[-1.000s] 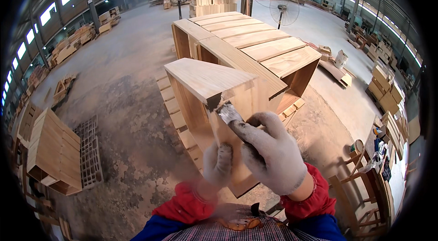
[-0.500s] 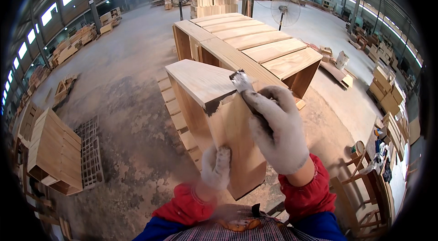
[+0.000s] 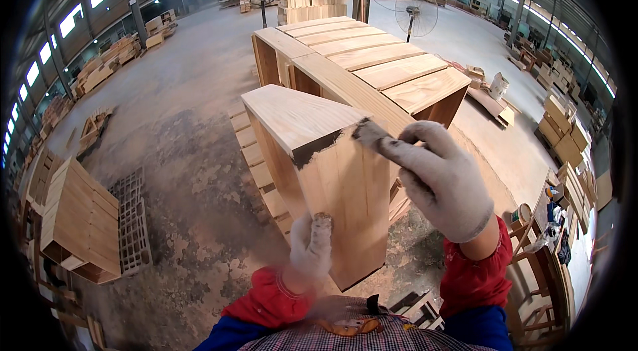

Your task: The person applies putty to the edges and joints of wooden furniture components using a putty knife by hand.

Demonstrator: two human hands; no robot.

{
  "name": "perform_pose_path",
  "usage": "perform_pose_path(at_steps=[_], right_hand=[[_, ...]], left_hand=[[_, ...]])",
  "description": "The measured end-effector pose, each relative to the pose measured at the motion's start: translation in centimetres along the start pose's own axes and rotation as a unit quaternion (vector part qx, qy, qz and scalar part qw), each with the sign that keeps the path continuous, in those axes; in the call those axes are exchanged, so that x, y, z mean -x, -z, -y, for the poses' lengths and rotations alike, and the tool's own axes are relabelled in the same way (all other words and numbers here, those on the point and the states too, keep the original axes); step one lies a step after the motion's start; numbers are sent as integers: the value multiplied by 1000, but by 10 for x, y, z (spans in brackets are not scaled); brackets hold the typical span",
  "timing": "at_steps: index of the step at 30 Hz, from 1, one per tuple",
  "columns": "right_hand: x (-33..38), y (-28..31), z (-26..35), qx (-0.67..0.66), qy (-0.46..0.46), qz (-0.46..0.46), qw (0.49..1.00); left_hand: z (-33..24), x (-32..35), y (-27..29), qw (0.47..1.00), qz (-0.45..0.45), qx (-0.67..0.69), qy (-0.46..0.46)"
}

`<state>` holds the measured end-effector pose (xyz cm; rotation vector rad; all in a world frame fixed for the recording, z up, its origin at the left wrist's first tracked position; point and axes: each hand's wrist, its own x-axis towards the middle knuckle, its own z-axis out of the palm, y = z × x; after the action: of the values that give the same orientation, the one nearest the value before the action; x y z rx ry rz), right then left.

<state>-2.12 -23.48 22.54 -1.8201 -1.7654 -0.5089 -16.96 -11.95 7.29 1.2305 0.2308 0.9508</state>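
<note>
workshop floor (image 3: 179,98), scraper (image 3: 370,134) jutting past right fingers (image 3: 410,154)

We see a woodworking workshop: stacked pale wooden pieces (image 3: 109,62), left edge of dusty grey concrete floor (image 3: 206,38); tall grey steel columns (image 3: 133,5).

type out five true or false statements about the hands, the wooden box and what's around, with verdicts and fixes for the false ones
1. The right hand holds a flat-bladed tool. True.
2. The left hand is bare. False: it wears a white glove.
3. A dark patch covers a top corner of the wooden box. True.
4. The standing fan is at the left edge of the view. False: it stands right of centre, beyond the slatted wooden unit.
5. Both sleeves have red cuffs. True.
</note>
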Motion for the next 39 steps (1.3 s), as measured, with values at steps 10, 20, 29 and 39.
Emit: perform_pose_path(at_steps=[10,20,29,39], right_hand=[[19,-52,45,-72,-55,-81,993],[21,-66,57,-120,-83,-87,985],[22,-70,61,-153,-70,-72,983],[8,-27,49,-18,44,5,999]], left_hand=[[-2,-5,8,992,120,-26,-32],[-6,-6,1,990,126,27,-56],[0,-2,4,989,126,69,-27],[7,2,15,991,125,-13,-43]])
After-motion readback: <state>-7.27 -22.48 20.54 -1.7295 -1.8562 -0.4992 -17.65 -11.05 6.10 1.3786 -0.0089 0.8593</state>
